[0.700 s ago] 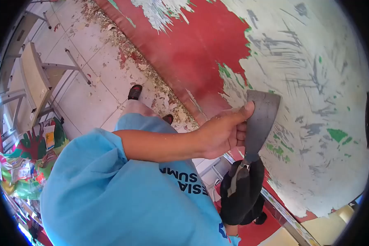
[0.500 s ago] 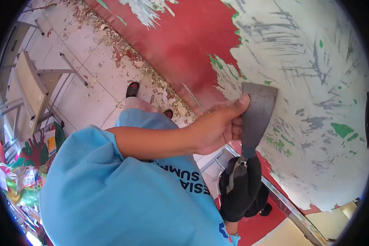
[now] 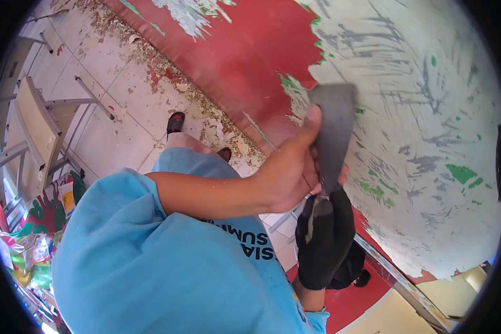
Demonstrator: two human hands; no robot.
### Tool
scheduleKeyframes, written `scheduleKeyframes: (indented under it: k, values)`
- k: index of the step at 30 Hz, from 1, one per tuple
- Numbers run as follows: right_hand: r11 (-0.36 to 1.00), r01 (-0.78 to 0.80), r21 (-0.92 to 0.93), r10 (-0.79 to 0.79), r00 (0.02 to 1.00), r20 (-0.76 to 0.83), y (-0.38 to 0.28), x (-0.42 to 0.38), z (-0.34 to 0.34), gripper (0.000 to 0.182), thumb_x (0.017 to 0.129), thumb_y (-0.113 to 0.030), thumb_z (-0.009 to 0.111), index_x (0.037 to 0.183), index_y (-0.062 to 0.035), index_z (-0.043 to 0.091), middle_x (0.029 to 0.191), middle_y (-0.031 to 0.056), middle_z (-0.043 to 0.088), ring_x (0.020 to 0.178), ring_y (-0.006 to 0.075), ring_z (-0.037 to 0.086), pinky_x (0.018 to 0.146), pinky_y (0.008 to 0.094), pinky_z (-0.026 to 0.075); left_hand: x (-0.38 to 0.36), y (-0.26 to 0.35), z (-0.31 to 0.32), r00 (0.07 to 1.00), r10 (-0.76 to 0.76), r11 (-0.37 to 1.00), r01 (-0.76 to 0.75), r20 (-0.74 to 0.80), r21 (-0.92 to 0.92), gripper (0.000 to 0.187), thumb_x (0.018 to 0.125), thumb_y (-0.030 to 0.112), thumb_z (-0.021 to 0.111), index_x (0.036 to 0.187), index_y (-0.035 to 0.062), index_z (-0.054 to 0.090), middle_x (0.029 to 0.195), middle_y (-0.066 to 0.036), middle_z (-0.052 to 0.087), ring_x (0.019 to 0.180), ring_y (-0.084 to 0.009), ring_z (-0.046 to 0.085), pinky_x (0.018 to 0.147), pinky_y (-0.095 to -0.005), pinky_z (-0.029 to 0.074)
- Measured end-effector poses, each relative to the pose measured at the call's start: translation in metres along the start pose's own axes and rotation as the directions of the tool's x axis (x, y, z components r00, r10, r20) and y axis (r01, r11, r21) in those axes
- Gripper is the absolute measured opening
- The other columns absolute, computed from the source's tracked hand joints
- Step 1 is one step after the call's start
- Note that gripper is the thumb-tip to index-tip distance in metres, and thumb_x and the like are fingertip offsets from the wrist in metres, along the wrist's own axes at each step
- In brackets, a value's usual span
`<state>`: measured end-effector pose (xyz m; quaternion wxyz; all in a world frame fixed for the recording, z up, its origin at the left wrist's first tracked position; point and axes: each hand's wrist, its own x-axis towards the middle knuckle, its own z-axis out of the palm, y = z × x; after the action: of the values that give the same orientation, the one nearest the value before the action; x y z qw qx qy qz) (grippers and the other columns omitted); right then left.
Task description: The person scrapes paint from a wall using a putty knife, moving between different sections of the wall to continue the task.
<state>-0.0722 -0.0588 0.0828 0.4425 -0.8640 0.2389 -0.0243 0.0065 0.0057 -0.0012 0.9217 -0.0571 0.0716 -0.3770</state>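
Note:
A paint scraper (image 3: 338, 125) with a wide, dull grey blade points up toward the wall. My right hand (image 3: 328, 242), in a black glove, grips its handle. My bare left hand (image 3: 292, 172) is closed on the lower blade, its thumb pressed on the near face. Fingers pass behind the metal, and fingertips show at its right edge. Behind the blade, the wall (image 3: 412, 111) has a large scraped area, whitish with grey scratches and green flecks. Red paint (image 3: 250, 50) still covers the part to the left, ending in a ragged border.
Paint flakes (image 3: 197, 106) litter the tiled floor (image 3: 133, 89) along the wall's base. Metal-legged chairs (image 3: 36, 125) stand at left, above a colourful heap of items (image 3: 36, 250). A person in dark clothes (image 3: 350, 270) is partly hidden beyond my right hand.
The scraper has shifted left and its blade has turned slightly. My left fingers have wrapped further around behind the blade, and my right hand has come a little up beside them.

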Motion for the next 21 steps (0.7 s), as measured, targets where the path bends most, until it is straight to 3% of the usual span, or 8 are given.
scheduleKeyframes:
  k: [1, 3, 7, 9, 12, 16, 18, 21]
  values:
    - [1.0, 0.001, -0.002, -0.001, 1.0, 0.011, -0.003, -0.004, -0.003, 0.03, 0.088, -0.008, 0.049, 0.114, 0.0067, 0.052, 0.086, 0.0061, 0.056, 0.071, 0.007, 0.05, 0.058, 0.0204, 0.042, -0.003, -0.001, 0.007, 1.0, 0.01, 1.0, -0.01, -0.004, -0.003, 0.048, 0.092, 0.05, 0.034, 0.099, 0.007, 0.052, 0.079, -0.012, 0.063, 0.069, -0.0217, 0.062, 0.072, -0.035, 0.049]
    - [0.866, -0.32, 0.385, 0.321, 0.945, 0.063, -0.008, -0.011, -0.013, 0.028, 0.088, -0.008, 0.049, 0.111, 0.0071, 0.054, 0.088, 0.0056, 0.057, 0.073, 0.0067, 0.05, 0.06, 0.0207, 0.043, -0.005, -0.005, 0.025, 0.973, -0.09, 0.996, 0.087, -0.214, -0.025, 0.055, 0.088, 0.058, 0.036, 0.098, 0.0064, 0.053, 0.078, -0.007, 0.061, 0.072, -0.017, 0.06, 0.064, -0.0294, 0.046]
    - [0.934, -0.253, 0.252, 0.263, 0.965, -0.004, -0.01, 0.0, 0.004, 0.027, 0.088, -0.008, 0.048, 0.109, 0.0074, 0.054, 0.083, 0.0042, 0.056, 0.07, 0.0061, 0.049, 0.059, 0.0201, 0.042, -0.002, 0.007, 0.016, 0.974, -0.038, 0.999, 0.035, -0.225, -0.014, 0.053, 0.089, 0.056, 0.036, 0.096, 0.0068, 0.053, 0.078, -0.007, 0.061, 0.074, -0.0163, 0.06, 0.066, -0.029, 0.046]
    - [0.981, -0.161, 0.109, 0.161, 0.987, 0.002, -0.007, -0.007, -0.001, 0.026, 0.088, -0.009, 0.048, 0.109, 0.0067, 0.053, 0.079, 0.0028, 0.055, 0.069, 0.0055, 0.049, 0.058, 0.0192, 0.041, -0.006, 0.0, 0.003, 0.999, -0.045, 0.999, 0.044, 0.015, 0.027, 0.05, 0.09, 0.054, 0.037, 0.096, 0.0072, 0.053, 0.079, -0.006, 0.061, 0.077, -0.0155, 0.06, 0.067, -0.0282, 0.046]
    - [0.964, -0.246, 0.101, 0.233, 0.964, 0.126, -0.009, -0.001, -0.007, 0.03, 0.09, -0.017, 0.046, 0.114, 0.0008, 0.051, 0.079, 0.0014, 0.054, 0.061, 0.0035, 0.047, 0.046, 0.0158, 0.035, -0.003, 0.004, 0.007, 1.0, -0.009, 0.999, 0.009, -0.005, 0.034, 0.049, 0.09, 0.054, 0.038, 0.096, 0.0081, 0.054, 0.078, -0.006, 0.062, 0.074, -0.015, 0.06, 0.064, -0.027, 0.045]
    - [0.976, -0.193, 0.097, 0.191, 0.981, 0.03, -0.011, 0.001, 0.011, 0.03, 0.09, -0.017, 0.046, 0.113, 0.0006, 0.05, 0.078, 0.0013, 0.054, 0.059, 0.0035, 0.047, 0.046, 0.0159, 0.034, -0.006, 0.008, 0.007, 0.985, 0.008, 0.999, 0.001, -0.17, 0.049, 0.049, 0.09, 0.054, 0.037, 0.096, 0.0089, 0.054, 0.077, -0.005, 0.062, 0.074, -0.0146, 0.06, 0.062, -0.0252, 0.043]
    - [0.948, -0.224, 0.227, 0.229, 0.973, 0.005, -0.02, -0.002, 0.011, 0.02, 0.09, -0.013, 0.048, 0.099, 0.0031, 0.055, 0.07, -0.0015, 0.051, 0.055, 0.0021, 0.04, 0.046, 0.0165, 0.03, -0.012, 0.0, 0.009, 0.992, 0.0, 0.999, 0.005, -0.124, 0.044, 0.045, 0.09, 0.051, 0.04, 0.097, 0.0085, 0.053, 0.081, -0.006, 0.061, 0.077, -0.015, 0.06, 0.069, -0.026, 0.046]
    - [0.924, -0.254, 0.286, 0.255, 0.966, 0.037, -0.021, 0.0, 0.013, 0.018, 0.09, -0.013, 0.048, 0.097, 0.0015, 0.054, 0.07, -0.0012, 0.051, 0.053, 0.0025, 0.041, 0.044, 0.0166, 0.029, -0.011, 0.003, 0.008, 0.992, -0.012, 1.0, 0.013, -0.123, 0.002, 0.043, 0.09, 0.049, 0.043, 0.1, 0.0086, 0.052, 0.086, -0.006, 0.061, 0.08, -0.0144, 0.06, 0.071, -0.0266, 0.046]
